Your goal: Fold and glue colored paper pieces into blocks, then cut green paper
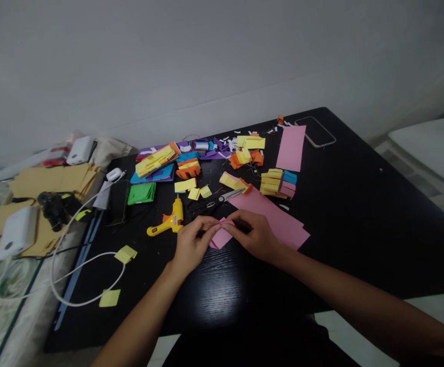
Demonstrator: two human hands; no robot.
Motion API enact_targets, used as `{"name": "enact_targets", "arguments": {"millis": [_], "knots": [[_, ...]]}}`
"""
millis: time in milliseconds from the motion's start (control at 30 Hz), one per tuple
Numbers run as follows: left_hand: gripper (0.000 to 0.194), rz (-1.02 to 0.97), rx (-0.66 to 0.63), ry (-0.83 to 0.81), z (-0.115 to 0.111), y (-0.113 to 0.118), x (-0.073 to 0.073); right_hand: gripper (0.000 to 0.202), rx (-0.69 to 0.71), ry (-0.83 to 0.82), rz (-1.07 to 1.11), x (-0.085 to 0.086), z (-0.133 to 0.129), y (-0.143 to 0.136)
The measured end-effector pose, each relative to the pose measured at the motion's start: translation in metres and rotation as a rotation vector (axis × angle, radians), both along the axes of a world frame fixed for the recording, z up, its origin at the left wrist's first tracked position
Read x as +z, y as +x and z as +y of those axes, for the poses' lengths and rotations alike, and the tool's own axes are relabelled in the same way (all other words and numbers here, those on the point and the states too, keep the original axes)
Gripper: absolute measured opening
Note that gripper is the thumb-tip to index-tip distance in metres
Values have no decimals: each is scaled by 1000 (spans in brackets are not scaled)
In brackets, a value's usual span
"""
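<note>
Both my left hand (193, 239) and my right hand (255, 233) pinch the upper edge of a small pink paper (222, 237) just above the table. The paper looks folded, and my fingertips hide part of it. Beyond my right hand lie large pink sheets (269, 216), partly covered by that hand. A pair of scissors (222, 198) with dark handles rests just past my fingers. To the left of my left hand, a yellow glue gun (173, 219) lies on its side.
The black table (363, 224) carries stacks of yellow folded paper (271, 182), green paper (141, 193) and purple scraps (219, 148). A phone (118, 202) and a looped white cable (87, 304) lie left. Another phone-shaped object (316, 132) lies far right, near a white chair (432, 145).
</note>
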State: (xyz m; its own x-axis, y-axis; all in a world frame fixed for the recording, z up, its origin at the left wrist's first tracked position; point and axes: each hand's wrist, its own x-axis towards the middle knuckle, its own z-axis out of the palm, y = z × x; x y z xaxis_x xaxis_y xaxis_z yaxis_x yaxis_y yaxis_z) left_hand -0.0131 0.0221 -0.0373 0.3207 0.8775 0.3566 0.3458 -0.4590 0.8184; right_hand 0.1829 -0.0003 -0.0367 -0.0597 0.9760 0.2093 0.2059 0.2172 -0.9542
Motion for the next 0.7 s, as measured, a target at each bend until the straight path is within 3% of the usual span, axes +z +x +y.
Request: {"name": "enact_targets", "arguments": {"millis": [133, 333, 700], "knots": [[13, 20, 4, -16, 0, 0, 1, 15, 24, -47, 100, 0, -1, 0], [14, -31, -11, -105, 4, 0, 1, 22, 208, -144, 319, 4, 1, 6], [9, 54, -121, 65, 5, -4, 4, 24, 192, -168, 259, 0, 5, 10]]}}
